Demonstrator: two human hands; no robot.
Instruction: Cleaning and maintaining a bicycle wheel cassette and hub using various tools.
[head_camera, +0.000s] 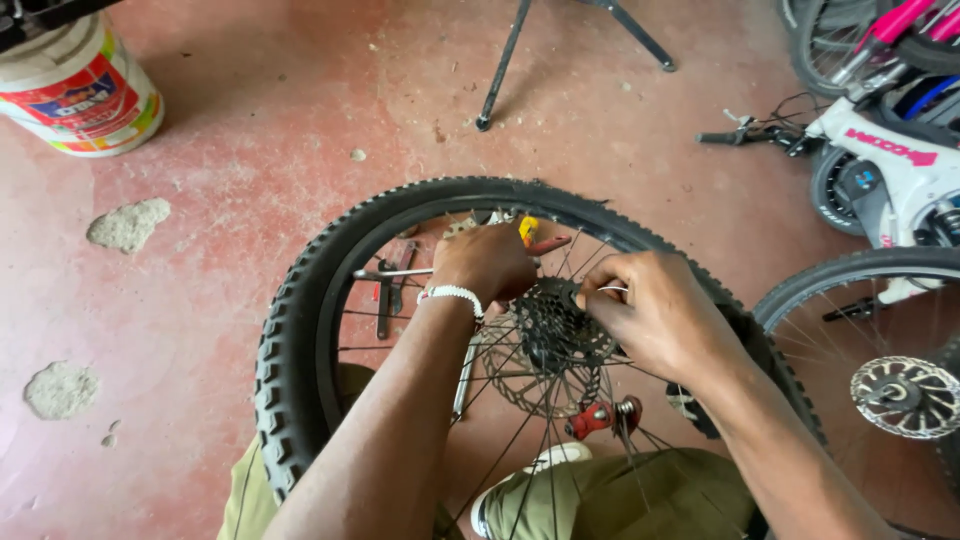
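Gripping cassette (560, 325) with right hand (650, 315), closed left hand (485, 262) pinching red-handled tool (548, 243) just above it, bike wheel (300, 330) standing upright.

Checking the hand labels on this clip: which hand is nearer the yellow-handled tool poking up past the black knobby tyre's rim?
Left. The left hand lies right against the yellow-handled tool, seemingly gripping it. The right hand sits apart, lower right, fingers at the black toothed cassette.

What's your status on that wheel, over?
Left hand and right hand both on the sprocket cluster. Wheel propped on the lap. Tools on the floor behind the spokes, nothing blocking.
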